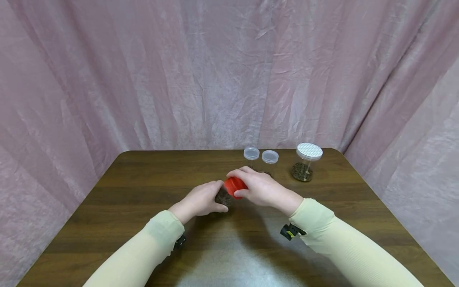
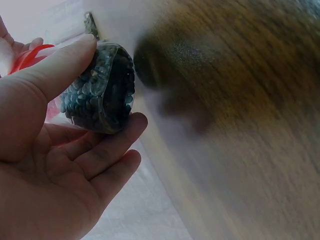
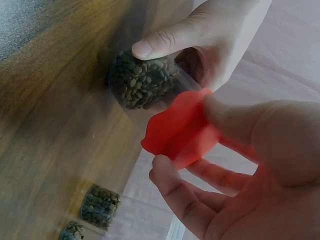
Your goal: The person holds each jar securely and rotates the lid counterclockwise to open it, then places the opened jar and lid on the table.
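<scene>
My left hand (image 1: pixel 203 199) grips a clear jar (image 1: pixel 223 197) of dark seed-like pieces, thumb on one side and fingers round the other. In the left wrist view the jar's filled base (image 2: pixel 100 90) shows tilted, its bottom towards the table. My right hand (image 1: pixel 261 187) pinches a red, wavy-edged thing (image 1: pixel 234 186) at the jar's top, between thumb and fingers. The right wrist view shows this red thing (image 3: pixel 182 130) over the jar's mouth end, with the dark pieces (image 3: pixel 142 82) at the other end. Whether it is a lid or a cover, I cannot tell.
Behind my right hand stand two clear jars with translucent lids (image 1: pixel 251 153) (image 1: pixel 270 156), with dark pieces inside. Further right is a larger jar with a white patterned lid (image 1: pixel 309 151). A pink curtain (image 1: pixel 229 71) hangs behind the wooden table (image 1: pixel 143 179).
</scene>
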The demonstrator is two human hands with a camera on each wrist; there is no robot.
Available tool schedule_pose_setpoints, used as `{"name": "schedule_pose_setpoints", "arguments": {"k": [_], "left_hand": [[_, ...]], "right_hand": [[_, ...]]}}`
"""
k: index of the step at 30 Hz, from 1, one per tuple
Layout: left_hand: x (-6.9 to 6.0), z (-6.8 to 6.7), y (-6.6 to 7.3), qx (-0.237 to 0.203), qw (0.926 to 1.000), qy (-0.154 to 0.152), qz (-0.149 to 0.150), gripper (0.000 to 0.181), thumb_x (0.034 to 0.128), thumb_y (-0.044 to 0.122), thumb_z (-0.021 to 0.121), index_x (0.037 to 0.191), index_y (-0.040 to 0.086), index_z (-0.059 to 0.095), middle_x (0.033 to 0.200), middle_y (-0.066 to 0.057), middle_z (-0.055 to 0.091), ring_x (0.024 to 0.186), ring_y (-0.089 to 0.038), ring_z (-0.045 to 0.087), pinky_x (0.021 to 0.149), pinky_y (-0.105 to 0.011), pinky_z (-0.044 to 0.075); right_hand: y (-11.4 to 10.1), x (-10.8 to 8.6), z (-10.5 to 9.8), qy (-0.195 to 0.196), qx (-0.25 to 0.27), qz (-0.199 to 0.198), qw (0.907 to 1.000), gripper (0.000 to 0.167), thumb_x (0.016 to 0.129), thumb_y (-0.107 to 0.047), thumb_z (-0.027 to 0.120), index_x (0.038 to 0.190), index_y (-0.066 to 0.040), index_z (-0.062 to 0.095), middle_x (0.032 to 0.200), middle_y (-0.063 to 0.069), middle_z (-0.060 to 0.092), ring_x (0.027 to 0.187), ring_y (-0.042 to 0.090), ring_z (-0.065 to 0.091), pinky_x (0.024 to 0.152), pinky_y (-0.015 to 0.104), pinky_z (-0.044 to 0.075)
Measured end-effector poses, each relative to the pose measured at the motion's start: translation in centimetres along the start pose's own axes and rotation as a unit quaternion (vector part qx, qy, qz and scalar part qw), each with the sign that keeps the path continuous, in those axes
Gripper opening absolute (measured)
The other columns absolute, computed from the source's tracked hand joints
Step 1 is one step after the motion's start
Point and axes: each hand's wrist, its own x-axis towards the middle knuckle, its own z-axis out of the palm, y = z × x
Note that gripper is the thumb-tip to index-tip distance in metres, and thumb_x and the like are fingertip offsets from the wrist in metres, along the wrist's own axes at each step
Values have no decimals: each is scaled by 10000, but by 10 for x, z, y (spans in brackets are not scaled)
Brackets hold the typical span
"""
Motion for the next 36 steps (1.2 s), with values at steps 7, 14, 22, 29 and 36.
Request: {"name": "schedule_pose_setpoints", "arguments": {"k": [7,14,22,29,36], "left_hand": [[0,-1,1,0,10000,31,53,540,876,319,970,1236,95,636,1137,-33,711,1077,-262,702,970,-478,570],[2,-2,2,34,10000,32,55,534,876,317,972,1228,94,638,1103,-23,702,1035,-241,693,945,-467,574],[1,-3,3,39,10000,11,21,553,889,317,963,1276,90,639,1140,-29,707,1064,-233,688,969,-456,567],[-1,-3,3,2,10000,49,44,557,884,294,965,1287,86,642,1144,-29,712,1064,-237,692,976,-454,566],[-4,-3,-3,-187,9998,30,-107,555,869,297,976,1273,88,657,1129,-11,722,1046,-238,699,972,-460,569]], "right_hand": [[0,4,0,45,-36,533,9986,562,1046,-469,764,1521,-200,629,1208,55,664,859,231,665,812,459,573],[0,6,0,40,-38,564,9984,495,1048,-430,769,1473,-199,663,1127,32,656,853,203,645,801,429,563],[0,4,-3,78,-106,294,9995,470,1050,-361,782,1468,-181,664,1164,30,665,892,195,653,805,434,564],[1,3,-6,102,-105,205,9997,473,1048,-352,788,1471,-184,660,1186,25,665,922,197,662,809,445,567],[1,2,-6,331,21,231,9992,478,1040,-340,796,1483,-225,659,1189,13,660,912,193,660,809,433,562]]}}
